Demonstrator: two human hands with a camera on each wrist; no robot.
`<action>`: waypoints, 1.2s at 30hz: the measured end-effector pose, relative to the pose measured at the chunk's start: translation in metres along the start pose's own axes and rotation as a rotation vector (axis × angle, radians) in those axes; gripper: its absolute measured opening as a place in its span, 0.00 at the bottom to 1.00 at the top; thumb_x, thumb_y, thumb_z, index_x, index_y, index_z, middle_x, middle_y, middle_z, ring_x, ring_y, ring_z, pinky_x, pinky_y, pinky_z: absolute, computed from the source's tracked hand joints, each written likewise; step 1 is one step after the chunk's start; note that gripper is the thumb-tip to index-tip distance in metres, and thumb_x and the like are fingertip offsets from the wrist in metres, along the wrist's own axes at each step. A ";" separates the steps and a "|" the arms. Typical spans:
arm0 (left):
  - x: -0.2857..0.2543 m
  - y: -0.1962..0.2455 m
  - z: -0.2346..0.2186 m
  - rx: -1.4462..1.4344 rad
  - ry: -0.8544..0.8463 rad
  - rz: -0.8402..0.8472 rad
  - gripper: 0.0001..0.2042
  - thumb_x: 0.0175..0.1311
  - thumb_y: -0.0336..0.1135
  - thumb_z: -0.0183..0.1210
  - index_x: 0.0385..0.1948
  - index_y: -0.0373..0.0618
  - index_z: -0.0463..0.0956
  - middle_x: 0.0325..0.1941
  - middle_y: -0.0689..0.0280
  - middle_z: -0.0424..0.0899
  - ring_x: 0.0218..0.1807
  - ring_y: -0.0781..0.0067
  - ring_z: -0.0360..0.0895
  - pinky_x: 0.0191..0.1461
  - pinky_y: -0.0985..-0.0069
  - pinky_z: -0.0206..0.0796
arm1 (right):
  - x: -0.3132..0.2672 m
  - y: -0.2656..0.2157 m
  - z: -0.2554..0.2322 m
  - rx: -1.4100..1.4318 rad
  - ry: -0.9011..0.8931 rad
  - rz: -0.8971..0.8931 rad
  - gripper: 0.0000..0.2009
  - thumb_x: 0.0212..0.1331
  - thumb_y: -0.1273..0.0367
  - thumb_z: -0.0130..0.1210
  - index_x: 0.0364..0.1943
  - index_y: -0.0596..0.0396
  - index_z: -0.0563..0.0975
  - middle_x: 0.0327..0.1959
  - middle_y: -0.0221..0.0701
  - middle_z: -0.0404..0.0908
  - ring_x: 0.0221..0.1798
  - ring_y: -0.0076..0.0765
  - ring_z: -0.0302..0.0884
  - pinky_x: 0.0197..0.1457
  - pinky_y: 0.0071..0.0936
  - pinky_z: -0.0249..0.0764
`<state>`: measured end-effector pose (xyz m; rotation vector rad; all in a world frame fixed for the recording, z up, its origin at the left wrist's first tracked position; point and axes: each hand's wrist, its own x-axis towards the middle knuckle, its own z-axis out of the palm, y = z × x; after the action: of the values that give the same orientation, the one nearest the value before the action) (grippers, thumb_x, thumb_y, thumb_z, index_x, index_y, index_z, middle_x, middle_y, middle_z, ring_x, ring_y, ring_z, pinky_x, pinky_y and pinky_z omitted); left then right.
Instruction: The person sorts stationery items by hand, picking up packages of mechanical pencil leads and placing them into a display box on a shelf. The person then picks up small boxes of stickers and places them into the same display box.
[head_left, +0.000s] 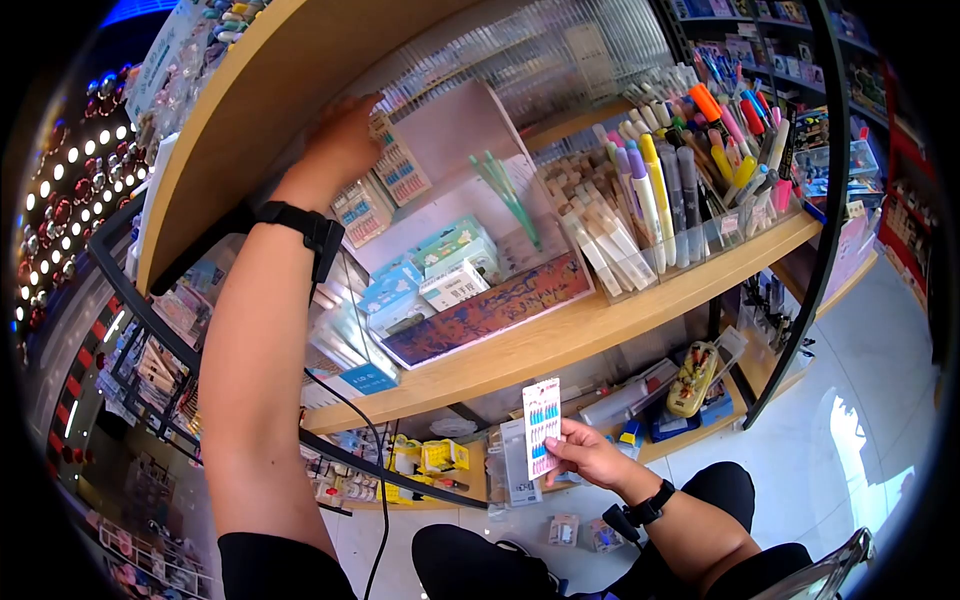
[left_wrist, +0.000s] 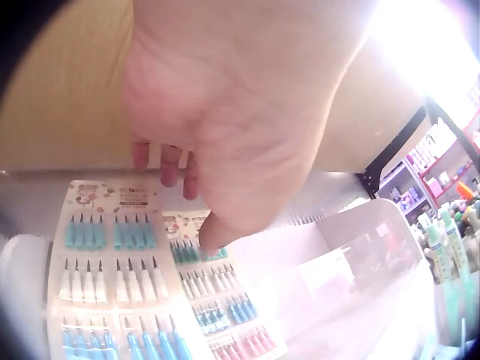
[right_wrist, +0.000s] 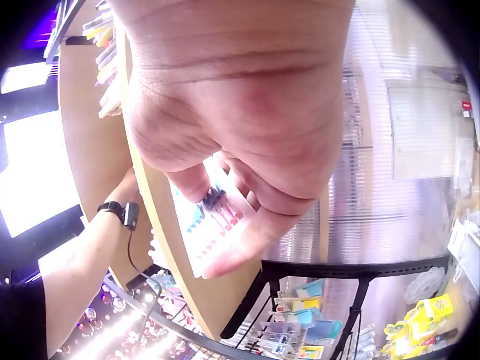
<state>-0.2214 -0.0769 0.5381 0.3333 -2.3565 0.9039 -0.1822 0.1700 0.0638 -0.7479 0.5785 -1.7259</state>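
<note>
My left hand (head_left: pixel 345 140) reaches up to the back of the shelf, at two packs of pencil tips. In the left wrist view its thumb lies over the upper front of the right-hand card of pencil tips (left_wrist: pixel 217 300), with fingers curled down behind the top edge. A larger-looking card of pencil tips (left_wrist: pixel 112 255) stands just left of it. Lower down, in front of the shelf, my right hand (head_left: pixel 590 455) pinches a white card of pencil tips (head_left: pixel 541 425) between thumb and fingers. That card has blue, dark and pink rows.
A clear-fronted bin (head_left: pixel 490 310) holds small boxes (head_left: pixel 455 285) and green sticks (head_left: pixel 505 200). Markers (head_left: pixel 650 190) crowd the organizer at right. The wooden shelf edge (head_left: pixel 560 330) runs between my hands. A black cable (head_left: pixel 383 500) hangs from the left wrist; a yellow case (head_left: pixel 692 380) lies below.
</note>
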 end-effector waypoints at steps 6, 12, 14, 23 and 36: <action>-0.068 0.042 -0.070 -0.165 0.216 0.171 0.19 0.63 0.36 0.62 0.55 0.37 0.79 0.53 0.49 0.82 0.57 0.47 0.79 0.63 0.61 0.70 | -0.004 -0.003 0.002 -0.094 -0.011 0.021 0.15 0.76 0.63 0.52 0.60 0.54 0.74 0.46 0.31 0.86 0.42 0.26 0.86 0.41 0.26 0.85; -0.212 0.147 -0.128 -0.460 -0.291 0.461 0.13 0.62 0.35 0.64 0.47 0.43 0.82 0.42 0.60 0.84 0.41 0.61 0.84 0.40 0.69 0.77 | -0.006 0.008 0.016 -0.283 0.000 -0.099 0.12 0.77 0.64 0.52 0.56 0.55 0.76 0.39 0.26 0.83 0.38 0.19 0.78 0.43 0.23 0.79; -0.238 0.159 -0.113 -0.471 -0.320 0.497 0.13 0.63 0.36 0.64 0.48 0.44 0.82 0.42 0.61 0.84 0.41 0.61 0.84 0.41 0.68 0.77 | -0.009 0.011 0.024 -0.317 -0.006 -0.128 0.13 0.77 0.64 0.53 0.56 0.55 0.76 0.40 0.25 0.83 0.38 0.18 0.77 0.43 0.23 0.78; -0.260 0.151 -0.060 -0.479 -0.824 0.485 0.17 0.68 0.38 0.59 0.56 0.42 0.77 0.45 0.56 0.85 0.47 0.54 0.85 0.48 0.61 0.77 | -0.013 0.019 0.024 -0.418 -0.028 -0.217 0.16 0.75 0.64 0.55 0.60 0.56 0.74 0.44 0.25 0.80 0.43 0.18 0.75 0.49 0.23 0.76; -0.103 0.037 -0.099 -1.042 0.169 -0.015 0.16 0.78 0.36 0.54 0.60 0.40 0.73 0.49 0.70 0.83 0.44 0.83 0.78 0.44 0.82 0.70 | -0.019 -0.004 0.022 -0.270 -0.039 -0.389 0.27 0.67 0.68 0.61 0.68 0.51 0.65 0.60 0.31 0.71 0.52 0.26 0.72 0.58 0.27 0.69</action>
<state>-0.1119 0.0192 0.5157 -0.1494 -2.3091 -0.3532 -0.1650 0.1886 0.0776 -1.1417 0.6800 -2.0047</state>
